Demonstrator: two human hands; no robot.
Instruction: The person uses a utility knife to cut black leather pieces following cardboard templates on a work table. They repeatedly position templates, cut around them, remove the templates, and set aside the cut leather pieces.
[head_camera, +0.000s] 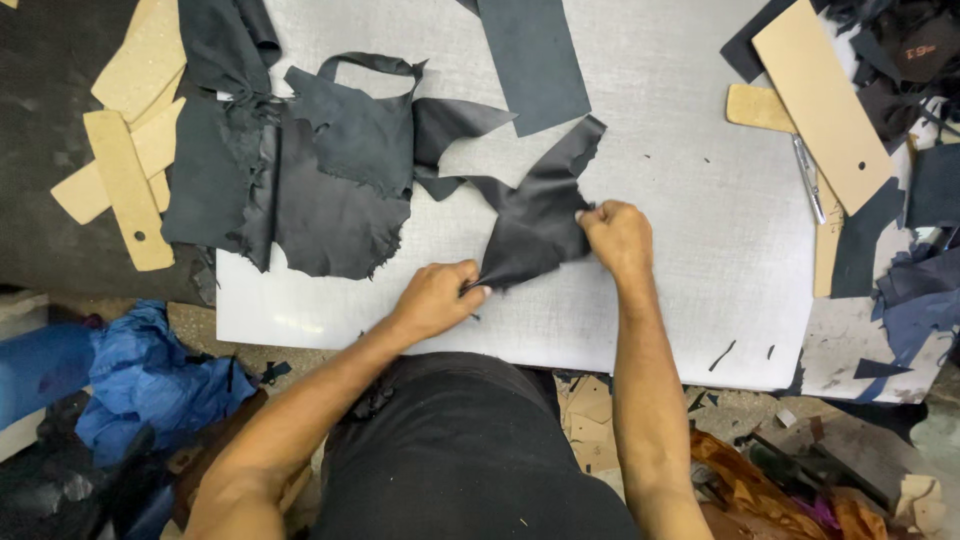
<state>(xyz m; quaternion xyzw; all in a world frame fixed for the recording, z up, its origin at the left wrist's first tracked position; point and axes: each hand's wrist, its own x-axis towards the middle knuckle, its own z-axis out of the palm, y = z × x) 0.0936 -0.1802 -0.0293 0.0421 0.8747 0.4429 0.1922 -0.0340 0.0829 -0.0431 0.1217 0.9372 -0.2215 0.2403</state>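
Black leather scrap (535, 215) lies mid-frame on the grey cutting board (690, 200), pinched at its lower corner by the left hand (435, 298) and at its right edge by the right hand (618, 236) — pulled unevenly, it could tear or slip free.

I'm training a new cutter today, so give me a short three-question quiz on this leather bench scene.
1. True or false: both hands grip the same dark leather piece.
2. What does that piece rest on: A) white cutting board, B) blue cloth, C) bare floor?
3. Which long metal tool lies at the board's right edge?

Key:
1. True; left hand pinches its lower corner, right hand its right edge.
2. A, the white cutting board.
3. A slim metal knife-like tool beside the tan cardboard pattern.
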